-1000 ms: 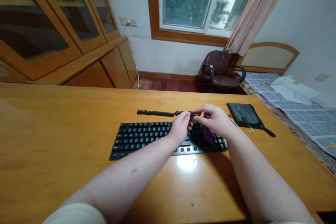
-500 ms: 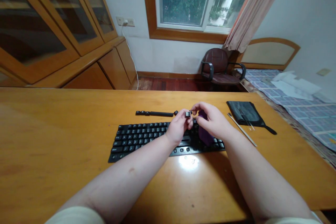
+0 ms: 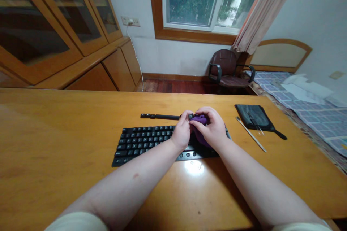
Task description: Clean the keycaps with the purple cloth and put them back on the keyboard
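A black keyboard lies on the wooden desk in front of me. Both hands meet above its right half. My left hand pinches a small black keycap between thumb and fingers. My right hand is closed on a purple cloth and presses it against the keycap. A row of removed black keys, one of them a long bar, lies on the desk just behind the keyboard.
A black pouch with a dark tool and a thin pale stick lie right of the keyboard. A brown office chair stands beyond the desk under the window. Wooden cabinets line the left wall; a bed is at right.
My right hand has closed in on the left and the purple cloth, which hung below the palm, is now folded up against the keycap. The hands have shifted slightly left.
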`<state>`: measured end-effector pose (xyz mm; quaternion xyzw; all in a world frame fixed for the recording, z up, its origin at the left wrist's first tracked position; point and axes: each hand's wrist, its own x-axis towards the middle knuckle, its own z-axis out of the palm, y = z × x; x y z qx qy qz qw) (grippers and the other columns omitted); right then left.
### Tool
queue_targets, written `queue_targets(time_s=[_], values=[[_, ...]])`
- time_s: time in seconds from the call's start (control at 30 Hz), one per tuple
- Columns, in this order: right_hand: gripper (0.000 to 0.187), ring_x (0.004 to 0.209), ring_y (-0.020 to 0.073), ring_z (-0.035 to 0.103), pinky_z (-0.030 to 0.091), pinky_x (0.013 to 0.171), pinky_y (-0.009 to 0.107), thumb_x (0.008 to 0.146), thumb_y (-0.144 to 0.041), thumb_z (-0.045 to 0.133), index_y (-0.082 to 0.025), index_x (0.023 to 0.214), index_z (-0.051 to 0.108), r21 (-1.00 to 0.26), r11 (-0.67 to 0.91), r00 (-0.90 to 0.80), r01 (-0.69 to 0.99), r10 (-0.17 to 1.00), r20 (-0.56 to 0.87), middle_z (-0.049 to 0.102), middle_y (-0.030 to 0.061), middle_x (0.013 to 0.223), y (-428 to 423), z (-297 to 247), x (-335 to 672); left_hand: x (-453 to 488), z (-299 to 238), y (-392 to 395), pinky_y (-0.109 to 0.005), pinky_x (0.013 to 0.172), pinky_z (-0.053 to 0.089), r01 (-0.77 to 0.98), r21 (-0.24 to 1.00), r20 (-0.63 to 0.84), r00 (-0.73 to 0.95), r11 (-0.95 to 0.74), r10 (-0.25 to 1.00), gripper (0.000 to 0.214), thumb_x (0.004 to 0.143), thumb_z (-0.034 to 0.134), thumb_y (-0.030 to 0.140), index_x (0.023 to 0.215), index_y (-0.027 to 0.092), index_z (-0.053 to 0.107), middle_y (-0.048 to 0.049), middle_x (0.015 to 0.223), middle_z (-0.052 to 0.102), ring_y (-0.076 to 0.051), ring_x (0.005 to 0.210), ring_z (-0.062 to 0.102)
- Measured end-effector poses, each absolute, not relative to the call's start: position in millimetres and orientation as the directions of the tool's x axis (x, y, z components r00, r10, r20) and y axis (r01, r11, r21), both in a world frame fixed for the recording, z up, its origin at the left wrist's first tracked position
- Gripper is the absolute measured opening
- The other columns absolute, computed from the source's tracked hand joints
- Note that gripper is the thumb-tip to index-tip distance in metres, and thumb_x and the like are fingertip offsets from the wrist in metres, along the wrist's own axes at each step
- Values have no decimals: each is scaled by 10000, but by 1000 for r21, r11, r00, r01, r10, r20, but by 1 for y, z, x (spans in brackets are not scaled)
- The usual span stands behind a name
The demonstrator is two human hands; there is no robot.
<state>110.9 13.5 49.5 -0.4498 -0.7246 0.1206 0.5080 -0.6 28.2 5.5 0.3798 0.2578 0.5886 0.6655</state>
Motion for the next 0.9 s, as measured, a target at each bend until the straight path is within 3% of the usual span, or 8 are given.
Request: queue_targets(time_s=[0.13, 0.3, 0.47, 0.7, 0.9], values=[[235, 890, 200, 602, 477, 831, 351, 758, -303, 708, -240, 976, 645, -601, 586, -151, 543, 772, 617, 644, 49, 935, 16, 51, 116, 0, -1, 29, -222, 768, 426, -582, 813, 152, 191, -13, 970, 182, 854, 540, 379, 853, 197, 534, 27, 816, 509, -104, 772, 490], [184, 855, 183, 611, 490, 795, 326, 829, -308, 626, -259, 991, 700, -613, 603, -243, 510, 785, 570, 642, 47, 907, 20, 57, 124, 0, 2, 28, -225, 723, 436, -580, 814, 104, 201, 33, 974, 259, 830, 566, 448, 896, 199, 541, 19, 825, 523, -104, 746, 493], [150, 797, 164, 610, 490, 764, 312, 845, -318, 602, -251, 893, 727, -694, 604, -297, 392, 797, 525, 643, 37, 833, 28, 60, 136, -1, 4, 25, -211, 566, 386, -592, 801, 115, 301, 91, 947, 265, 817, 584, 448, 806, 189, 528, 34, 665, 461, -89, 592, 427], [227, 777, 163, 608, 485, 767, 324, 786, -418, 644, -204, 766, 717, -841, 490, -334, 230, 851, 405, 633, 35, 796, 36, 64, 144, 2, 7, 22, -233, 548, 376, -555, 808, 45, 393, 198, 918, 260, 786, 623, 428, 866, 188, 561, 19, 684, 478, -98, 587, 426], [208, 709, 168, 617, 496, 697, 305, 740, -387, 678, -182, 776, 679, -899, 313, -57, 306, 949, 311, 654, 29, 756, 34, 59, 136, 2, 9, 21, -219, 547, 377, -578, 789, 121, 476, 207, 871, 280, 783, 638, 413, 898, 163, 587, 19, 678, 474, -88, 586, 422]])
